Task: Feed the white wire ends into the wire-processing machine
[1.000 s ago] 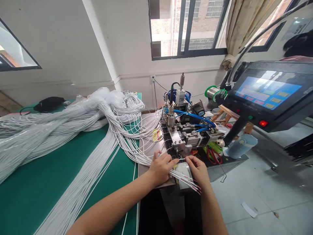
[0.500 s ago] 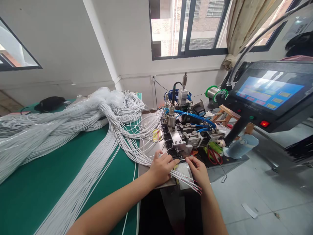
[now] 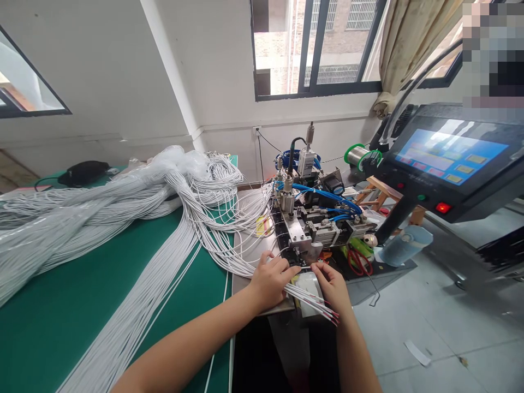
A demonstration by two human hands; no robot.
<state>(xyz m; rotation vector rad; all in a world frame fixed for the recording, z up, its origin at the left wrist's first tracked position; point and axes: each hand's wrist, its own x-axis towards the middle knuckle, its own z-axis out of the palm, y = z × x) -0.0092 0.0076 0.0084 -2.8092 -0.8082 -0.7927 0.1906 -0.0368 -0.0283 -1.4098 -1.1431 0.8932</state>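
Note:
My left hand (image 3: 268, 281) rests with curled fingers on a fan of thin white wires (image 3: 311, 297) at the front of a small bench machine (image 3: 313, 229). My right hand (image 3: 332, 284) pinches one wire end just in front of the machine's metal jaw. The wire ends by my right wrist show red and white tips. A large bundle of white wires (image 3: 123, 218) runs back across the green table mat (image 3: 61, 305) to the left.
A touch-screen control panel (image 3: 450, 155) with a red lit button stands on the right. Red-handled scissors (image 3: 358, 261) and a pale blue cup (image 3: 403, 245) lie beside the machine. A solder spool (image 3: 360, 154) sits behind. Blue air hoses loop over the machine.
Both hands stay in almost the same spot at the machine's front. Only the view has shifted slightly.

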